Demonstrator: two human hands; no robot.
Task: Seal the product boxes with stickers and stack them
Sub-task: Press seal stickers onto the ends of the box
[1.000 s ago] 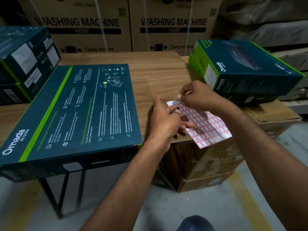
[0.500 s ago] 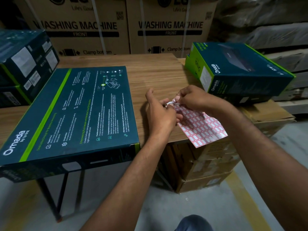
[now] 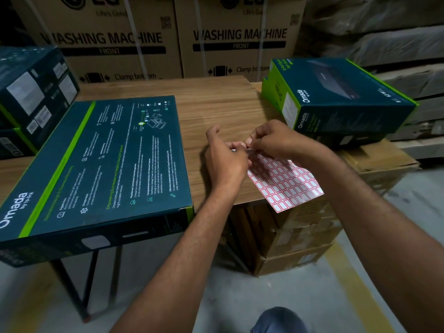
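Warehouse setting: two brown washing machine cartons [image 3: 168,39] stand side by side behind a wooden table [image 3: 216,104].

At far left, two dark product boxes [image 3: 33,92] are stacked one on the other, white labels showing on the upper one's side. Just right of them a large flat product box [image 3: 103,164] lies printed face up on the table, and its near end overhangs the table's front edge. A pale patch shows on that near end face; what it is cannot be told.

Right of the flat box, over bare tabletop, the left hand [image 3: 225,162] has its fingers curled onto the top corner of the sticker sheet [image 3: 286,183], with the thumb raised clear. The right hand [image 3: 276,140] meets it at that same corner, fingertips pinched together on the sheet's edge. Whether a single sticker is lifted between them cannot be told. The sheet, a grid of red-bordered labels, lies tilted at the table's front right corner, and its lower part hangs past the edge.

Beyond the right hand, another product box [image 3: 336,97] with green edges sits tilted on a further dark box [image 3: 348,140]. Both rest on a stack of brown cartons [image 3: 300,236] standing on the floor beside the table.
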